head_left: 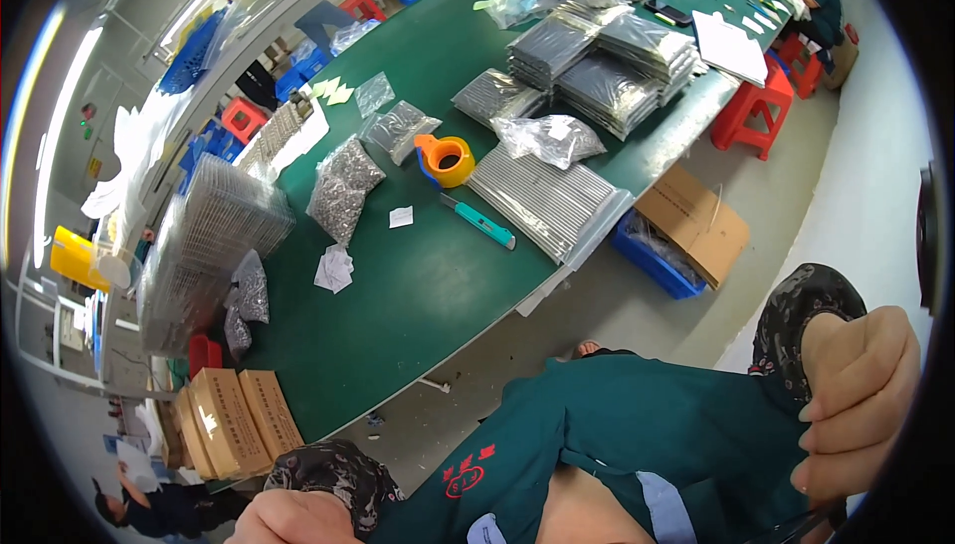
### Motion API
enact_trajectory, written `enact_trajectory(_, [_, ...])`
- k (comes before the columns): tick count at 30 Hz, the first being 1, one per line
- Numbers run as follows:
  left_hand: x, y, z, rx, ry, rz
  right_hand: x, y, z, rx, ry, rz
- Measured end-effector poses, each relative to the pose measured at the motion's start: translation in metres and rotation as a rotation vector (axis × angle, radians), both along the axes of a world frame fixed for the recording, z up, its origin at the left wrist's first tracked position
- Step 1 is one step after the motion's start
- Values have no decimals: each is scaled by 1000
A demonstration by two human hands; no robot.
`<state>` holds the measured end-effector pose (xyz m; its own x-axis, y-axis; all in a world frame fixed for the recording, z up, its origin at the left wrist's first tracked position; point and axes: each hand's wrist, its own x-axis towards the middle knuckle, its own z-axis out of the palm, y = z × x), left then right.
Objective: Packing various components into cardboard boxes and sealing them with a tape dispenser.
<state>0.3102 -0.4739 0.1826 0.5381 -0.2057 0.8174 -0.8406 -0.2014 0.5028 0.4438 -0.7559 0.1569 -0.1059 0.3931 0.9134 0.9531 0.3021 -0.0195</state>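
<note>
My right hand is raised close at the right side, its fingers curled in; whatever lies inside them is hidden. Low at the left, my left hand shows bent knuckles, and the bottom edge cuts off the rest. Dark patterned cuffs cover both wrists. Neither hand touches the green table ahead. On it lie a teal utility knife, an orange tape ring, a bag of grey tubes and a clear bag of small metal parts.
Stacked grey packs cover the table's far right. Clear trays stand at the left above cardboard boxes. A blue crate and a red stool are right of the table. People sit far right and stand lower left.
</note>
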Motion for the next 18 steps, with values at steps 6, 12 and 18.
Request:
enact_trajectory(6, [1, -6, -12, -127, -137, 121, -22, 6, -5, -7, 64, -74])
enact_trajectory(12, [26, -14, -11, -151, -105, -5, -22, -3, -7, 77, 35, -39])
enact_trajectory(18, [91, -30, -39, -225, -135, 92, 8, -35, -39, 267, 205, -12])
